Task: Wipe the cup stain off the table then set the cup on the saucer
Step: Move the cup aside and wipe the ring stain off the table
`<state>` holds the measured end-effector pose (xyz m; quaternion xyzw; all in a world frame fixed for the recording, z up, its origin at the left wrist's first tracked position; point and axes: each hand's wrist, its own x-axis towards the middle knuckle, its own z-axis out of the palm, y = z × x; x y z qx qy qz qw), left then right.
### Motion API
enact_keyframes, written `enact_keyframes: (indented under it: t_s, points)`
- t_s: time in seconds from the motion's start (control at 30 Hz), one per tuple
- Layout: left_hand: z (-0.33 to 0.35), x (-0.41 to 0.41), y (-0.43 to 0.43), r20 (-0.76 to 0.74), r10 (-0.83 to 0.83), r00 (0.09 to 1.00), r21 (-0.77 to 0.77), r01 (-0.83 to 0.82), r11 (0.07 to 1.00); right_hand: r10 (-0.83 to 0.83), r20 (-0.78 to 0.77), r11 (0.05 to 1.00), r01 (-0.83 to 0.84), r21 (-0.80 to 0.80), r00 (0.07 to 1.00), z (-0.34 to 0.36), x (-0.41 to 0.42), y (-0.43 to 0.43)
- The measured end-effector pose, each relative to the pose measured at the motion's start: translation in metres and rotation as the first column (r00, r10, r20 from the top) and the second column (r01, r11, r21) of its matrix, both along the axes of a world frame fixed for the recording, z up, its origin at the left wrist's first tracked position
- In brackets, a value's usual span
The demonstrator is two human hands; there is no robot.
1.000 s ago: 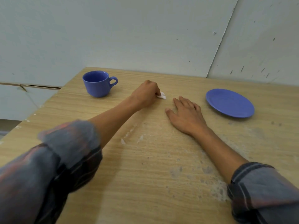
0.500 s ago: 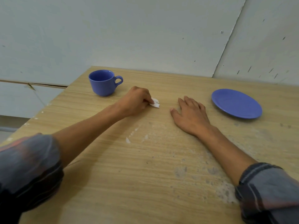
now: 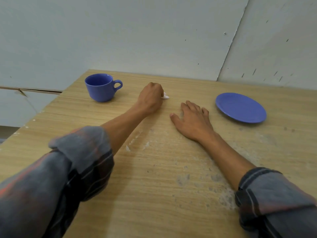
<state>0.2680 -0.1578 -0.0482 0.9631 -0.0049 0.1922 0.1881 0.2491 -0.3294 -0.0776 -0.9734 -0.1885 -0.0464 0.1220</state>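
Note:
A blue cup [image 3: 101,87] stands upright at the far left of the wooden table [image 3: 154,186], handle pointing right. A blue saucer [image 3: 241,107] lies at the far right with nothing on it. My left hand [image 3: 151,97] is fisted on a small white tissue [image 3: 165,96], pressed to the table between cup and saucer; only a corner of the tissue shows. My right hand [image 3: 192,120] rests flat on the table, fingers spread, just left of the saucer. No stain is visible around the tissue.
Pale walls rise directly behind the table's far edge. The table's left edge runs diagonally past the cup. White scuffs and worn grey patches [image 3: 197,179] mark the near middle of the tabletop.
My left hand has slid the tissue away from me toward the far edge after pulling it closer half a second ago. The right hand stays flat in place.

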Motion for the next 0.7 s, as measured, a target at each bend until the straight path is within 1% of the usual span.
enact_keyframes:
  t_s: [0.07,0.13,0.2,0.23,0.27,0.33,0.43,0.5,0.53,0.6,0.67,0.7]
  points:
    - [-0.002,-0.011,0.008,0.009,-0.128,0.992,0.036,0.127,0.991,-0.002,0.005,1.0,0.002,0.0,1.0,-0.001,0.001,0.0]
    - [0.002,-0.024,0.025,-0.022,-0.237,0.971,0.074,0.238,0.969,-0.004,0.007,1.0,0.005,-0.008,1.0,-0.001,0.002,0.0]
    - [0.009,-0.033,0.044,-0.084,-0.306,0.948,0.112,0.314,0.943,-0.001,0.004,1.0,0.001,-0.012,1.0,-0.001,0.001,0.0]
    - [0.014,-0.035,0.051,-0.122,-0.314,0.942,0.122,0.328,0.937,0.001,0.001,1.0,-0.001,-0.011,1.0,-0.001,0.001,0.001]
    - [0.017,-0.035,0.057,-0.155,-0.3,0.941,0.13,0.32,0.938,0.003,-0.001,1.0,-0.003,-0.009,1.0,0.0,0.0,0.0]
    - [0.02,-0.03,0.063,-0.169,-0.212,0.963,0.16,0.239,0.958,0.004,-0.001,1.0,-0.004,-0.009,1.0,0.0,0.0,0.0]
    - [0.017,-0.026,0.056,-0.131,0.033,0.991,0.155,-0.012,0.988,0.005,-0.007,1.0,-0.005,-0.008,1.0,0.002,-0.001,-0.001]
    - [0.014,-0.029,0.043,-0.114,0.135,0.984,0.158,-0.116,0.981,0.004,-0.017,1.0,-0.004,0.005,1.0,0.003,-0.002,-0.001]
    - [0.013,-0.032,0.036,-0.115,0.151,0.982,0.166,-0.131,0.977,0.003,-0.027,1.0,-0.003,0.01,1.0,0.004,-0.002,-0.001]
    - [0.017,-0.036,0.028,-0.146,0.136,0.98,0.172,-0.11,0.979,0.008,-0.061,1.0,-0.007,0.017,0.998,0.008,-0.003,-0.003]
    - [0.027,-0.042,0.027,-0.236,0.069,0.969,0.178,-0.027,0.984,0.02,-0.099,0.999,-0.018,0.029,0.995,0.014,-0.007,-0.008]
    - [0.035,-0.045,0.029,-0.31,0.027,0.95,0.194,0.036,0.98,0.028,-0.1,0.998,-0.023,0.05,0.995,0.017,-0.01,-0.012]
